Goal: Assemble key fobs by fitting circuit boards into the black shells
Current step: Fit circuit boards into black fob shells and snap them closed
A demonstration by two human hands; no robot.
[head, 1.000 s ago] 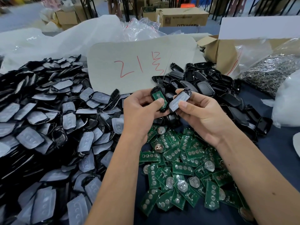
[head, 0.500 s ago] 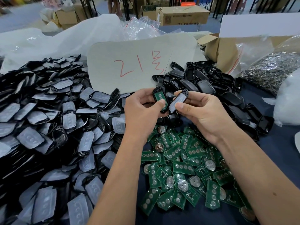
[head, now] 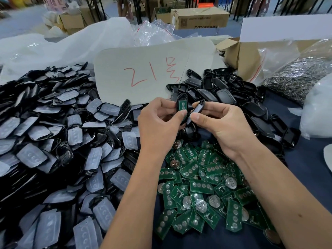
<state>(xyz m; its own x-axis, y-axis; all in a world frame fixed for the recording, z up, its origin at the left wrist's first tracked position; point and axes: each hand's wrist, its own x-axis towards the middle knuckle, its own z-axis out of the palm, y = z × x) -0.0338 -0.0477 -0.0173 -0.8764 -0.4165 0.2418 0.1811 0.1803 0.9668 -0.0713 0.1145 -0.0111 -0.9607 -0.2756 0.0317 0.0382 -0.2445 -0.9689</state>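
Piles: shell halves with grey button pads (head: 59, 146) fill my 9 o'clock side; empty black shells (head: 233, 92) heap from 12 to 2 o'clock; loose green circuit boards (head: 201, 187) lie on the blue cloth at 6 o'clock, under my wrists.
Card: pale sheet (head: 143, 69) with red marks stands at 12 o'clock behind both hands.
Left hand (head: 158, 126): my fingers curl round a black shell (head: 181, 105) with a green board (head: 182, 106) already seated in it, thumb pressed on its lower end; it stands nearly upright.
Right hand (head: 221, 126): I pinch the padded cover half (head: 196, 110) between thumb and forefinger, grey pad facing the board, tilted toward 1 o'clock.
Change: over the last second the cover has turned steeper and closed toward the board shell; a wide gap a second ago, now the lower ends sit just beside each other, perhaps touching at my thumbs, the tops apart.
Meaning: board fitting looks finished for this fob; I judge the step in hand is mating the two halves.
Next: lower edges need to line up before I squeeze, or the pad may pinch at the seam.
Progress: the many loose boards and shells suggest plenty of fobs remain.
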